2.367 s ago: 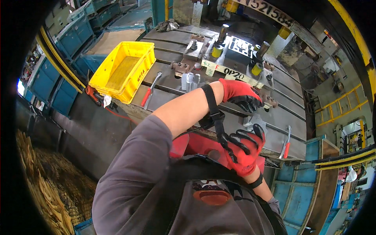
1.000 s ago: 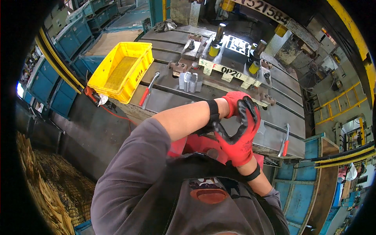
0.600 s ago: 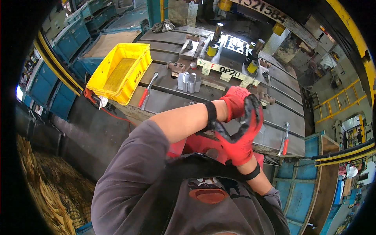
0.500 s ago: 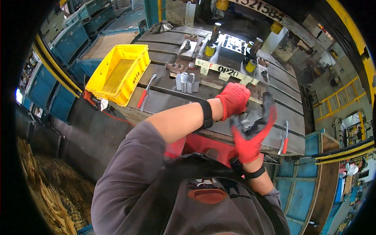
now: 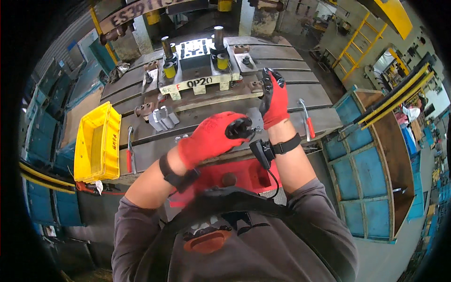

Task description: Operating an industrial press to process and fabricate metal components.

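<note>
Head view, and nearest me, past the front of the grey shirt, sits a red panel (image 5: 211, 176) below the table edge. Just beyond it I have the left hand (image 5: 206, 136), in a red glove with dark-coated fingers; these are curled inward, and a small metal piece (image 5: 256, 130) shows right at their tips, above the near side of the slotted steel table (image 5: 310, 94). From here I can't tell whether they are clamped on it or merely beside it. The right hand (image 5: 275, 101), gloved alike, is raised with its fingers pointing up; I see nothing in it, but I can't tell how far apart thumb and fingers are.

I judge the piece light, stiff and unlikely to break, though bare metal may be slick. I would pinch it by opposite edges, trusting the coated fingertips for grip.

Outside the hands lie two red-handled tools, one at left (image 5: 130, 150), one at right (image 5: 307, 120), with a yellow bin (image 5: 117, 141) past the left one. Farther on, I see silver profiled blocks (image 5: 164, 119) standing together, then a die set (image 5: 195, 61) with dark posts.
</note>
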Tool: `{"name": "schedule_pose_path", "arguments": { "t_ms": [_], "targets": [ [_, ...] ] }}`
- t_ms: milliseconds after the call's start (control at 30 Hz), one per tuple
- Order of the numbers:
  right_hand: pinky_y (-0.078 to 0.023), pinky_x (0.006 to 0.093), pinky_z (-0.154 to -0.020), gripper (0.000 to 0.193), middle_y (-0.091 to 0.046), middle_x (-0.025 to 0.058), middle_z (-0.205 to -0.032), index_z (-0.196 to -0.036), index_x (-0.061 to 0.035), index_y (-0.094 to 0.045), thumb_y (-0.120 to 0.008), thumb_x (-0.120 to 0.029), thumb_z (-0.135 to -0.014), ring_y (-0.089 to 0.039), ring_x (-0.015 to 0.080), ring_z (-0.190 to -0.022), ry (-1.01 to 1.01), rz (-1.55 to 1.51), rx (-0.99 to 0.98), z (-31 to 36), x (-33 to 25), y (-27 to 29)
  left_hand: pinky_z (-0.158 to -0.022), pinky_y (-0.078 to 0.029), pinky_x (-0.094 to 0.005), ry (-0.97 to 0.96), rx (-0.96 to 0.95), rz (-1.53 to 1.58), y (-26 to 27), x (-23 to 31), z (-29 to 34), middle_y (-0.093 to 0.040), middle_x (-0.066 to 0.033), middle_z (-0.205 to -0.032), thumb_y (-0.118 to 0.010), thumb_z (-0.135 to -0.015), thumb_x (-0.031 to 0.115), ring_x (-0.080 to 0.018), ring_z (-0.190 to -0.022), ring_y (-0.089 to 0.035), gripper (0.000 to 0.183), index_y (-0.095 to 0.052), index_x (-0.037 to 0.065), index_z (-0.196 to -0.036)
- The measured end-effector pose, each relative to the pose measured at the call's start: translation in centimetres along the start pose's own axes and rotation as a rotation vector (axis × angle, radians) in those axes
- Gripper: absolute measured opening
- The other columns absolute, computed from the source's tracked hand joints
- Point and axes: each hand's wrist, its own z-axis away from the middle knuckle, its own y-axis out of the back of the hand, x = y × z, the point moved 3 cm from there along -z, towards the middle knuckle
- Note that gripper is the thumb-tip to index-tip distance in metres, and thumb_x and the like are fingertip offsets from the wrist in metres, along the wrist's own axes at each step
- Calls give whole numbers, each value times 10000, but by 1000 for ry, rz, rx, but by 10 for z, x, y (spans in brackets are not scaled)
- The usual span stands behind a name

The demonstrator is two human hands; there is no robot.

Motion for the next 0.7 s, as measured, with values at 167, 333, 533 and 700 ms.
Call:
{"name": "schedule_pose_path", "arguments": {
  "t_ms": [167,333,533,700],
  "targets": [
    [-435,267,-759,406,-593,47,-947,-1120,-55,-519,-682,-230,-791,-546,156,-833,148,257,114,8,-3,-10,-873,-442,-384,-74,-17,-57,-8,25,4,-566,-132,-1120,-736,-664,166,-330,-1011,-549,532,-555,82,-1157],
    [-322,484,-944,558,-529,118,-1139,-1098,-79,-531,-655,-428,-680,-504,316,-1045,845,1662,-113,36,-28,-52,-882,-427,-403,-220,108,-274,-7,46,2,-524,-132,-1177,-729,-663,179,-336,-1048,-516,561,-537,106,-1186],
    [-328,510,-952,286,-592,72,-973,-976,-119,-605,-534,-281,-752,-537,261,-982,953,1995,-467,31,9,-65,-950,-351,-459,-391,104,-503,-2,63,-16,-497,-103,-1211,-708,-659,204,-337,-1153,-430,534,-558,151,-1169],
    [-302,524,-979,244,-604,63,-991,-981,-125,-622,-495,-238,-806,-543,261,-989,872,2060,-573,33,36,-81,-967,-328,-477,-479,113,-535,-14,58,-22,-491,-93,-1216,-700,-644,204,-335,-1172,-405,474,-583,159,-1101]
  ]
}}
